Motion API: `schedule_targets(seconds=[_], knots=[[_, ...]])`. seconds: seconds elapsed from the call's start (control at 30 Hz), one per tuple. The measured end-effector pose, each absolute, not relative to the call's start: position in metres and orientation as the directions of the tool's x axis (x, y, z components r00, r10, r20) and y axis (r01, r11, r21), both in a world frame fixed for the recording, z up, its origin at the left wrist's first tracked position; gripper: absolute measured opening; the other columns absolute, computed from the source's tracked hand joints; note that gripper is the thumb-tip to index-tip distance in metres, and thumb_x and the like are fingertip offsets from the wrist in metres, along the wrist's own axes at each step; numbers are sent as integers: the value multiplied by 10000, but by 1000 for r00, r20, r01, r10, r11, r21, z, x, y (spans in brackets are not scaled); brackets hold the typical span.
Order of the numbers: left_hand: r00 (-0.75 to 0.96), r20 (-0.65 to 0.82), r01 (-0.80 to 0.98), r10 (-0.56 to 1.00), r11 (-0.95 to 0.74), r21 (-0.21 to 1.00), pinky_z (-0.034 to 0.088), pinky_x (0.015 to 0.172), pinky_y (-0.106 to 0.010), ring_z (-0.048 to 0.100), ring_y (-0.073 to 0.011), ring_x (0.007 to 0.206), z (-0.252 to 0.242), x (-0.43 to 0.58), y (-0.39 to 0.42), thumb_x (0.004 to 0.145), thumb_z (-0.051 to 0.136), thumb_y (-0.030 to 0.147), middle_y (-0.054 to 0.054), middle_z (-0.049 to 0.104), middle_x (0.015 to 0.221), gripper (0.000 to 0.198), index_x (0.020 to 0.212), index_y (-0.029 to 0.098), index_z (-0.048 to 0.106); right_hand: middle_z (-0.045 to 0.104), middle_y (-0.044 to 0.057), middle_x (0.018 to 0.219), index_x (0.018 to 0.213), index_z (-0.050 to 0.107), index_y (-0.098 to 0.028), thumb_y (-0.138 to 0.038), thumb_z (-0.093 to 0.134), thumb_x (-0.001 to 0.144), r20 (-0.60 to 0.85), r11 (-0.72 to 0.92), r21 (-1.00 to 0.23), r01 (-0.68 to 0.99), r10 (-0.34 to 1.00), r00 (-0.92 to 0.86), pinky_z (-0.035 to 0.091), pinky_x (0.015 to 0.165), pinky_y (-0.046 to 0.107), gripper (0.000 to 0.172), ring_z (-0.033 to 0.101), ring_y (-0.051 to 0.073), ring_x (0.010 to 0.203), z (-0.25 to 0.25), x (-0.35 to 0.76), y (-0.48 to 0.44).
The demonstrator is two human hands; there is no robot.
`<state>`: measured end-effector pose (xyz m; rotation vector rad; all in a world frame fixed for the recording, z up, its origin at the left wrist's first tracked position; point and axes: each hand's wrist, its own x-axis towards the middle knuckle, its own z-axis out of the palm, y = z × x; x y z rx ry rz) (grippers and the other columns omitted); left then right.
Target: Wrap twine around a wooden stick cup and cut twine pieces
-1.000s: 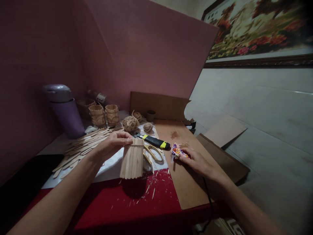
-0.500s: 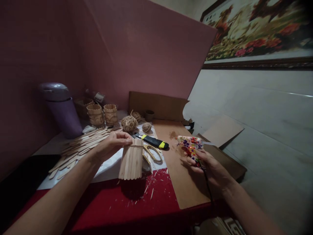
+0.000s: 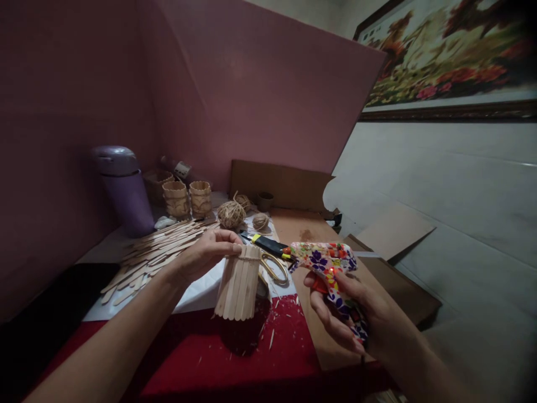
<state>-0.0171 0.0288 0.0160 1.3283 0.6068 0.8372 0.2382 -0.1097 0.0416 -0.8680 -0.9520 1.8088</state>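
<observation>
My left hand (image 3: 213, 250) pinches the upper edge of a small cup made of popsicle sticks (image 3: 237, 288), with a band of twine (image 3: 247, 257) around its top. The cup is held above the red cloth, slightly tilted. My right hand (image 3: 348, 305) is wrapped around a flower-patterned hot glue gun (image 3: 325, 260), its nozzle pointing left toward the cup and a small red light showing on its side. Just behind the cup lie a black and yellow utility knife (image 3: 271, 244) and gold-handled scissors (image 3: 274, 268), partly hidden by the cup.
Loose popsicle sticks (image 3: 155, 254) are spread at the left on white paper. Behind them stand a purple flask (image 3: 128, 196) and two decorated stick cups (image 3: 176, 200). Twine balls (image 3: 231, 214) sit mid-table. A brown board (image 3: 293, 221) lies at right; wood slivers litter the red cloth (image 3: 188, 347).
My right hand has lifted the glue gun from over the board and brought it nearer the cup. The view has shifted a little; my left hand keeps its hold.
</observation>
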Motion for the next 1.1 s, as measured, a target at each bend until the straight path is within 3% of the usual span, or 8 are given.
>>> schedule_targets(seconds=[0.17,0.5,1.1], knots=[[575,94,-180,813,13,984,340,616,-264,499,-118,609,22,-13,24,622,724,228,-29,608,630,115,644,128,672,591,9,616,981,593,-152,-519,518,821,-182,-351,-872,-340,879,-441,281,277,116,407,366,28,330,43,219,-109],[529,126,-154,839,-52,987,332,620,-257,482,-113,615,27,-8,16,625,749,262,-21,605,637,164,679,128,672,579,-8,624,960,555,-154,-472,518,852,-90,-163,-927,-339,971,-220,343,281,125,337,379,32,346,41,190,-116],[501,167,-151,849,-104,983,336,572,-246,466,-99,567,27,1,9,611,757,290,-9,591,594,190,646,134,655,585,-3,621,1059,558,-142,-491,545,826,-79,-128,-921,-369,986,-144,344,286,134,419,377,35,352,25,174,-115]])
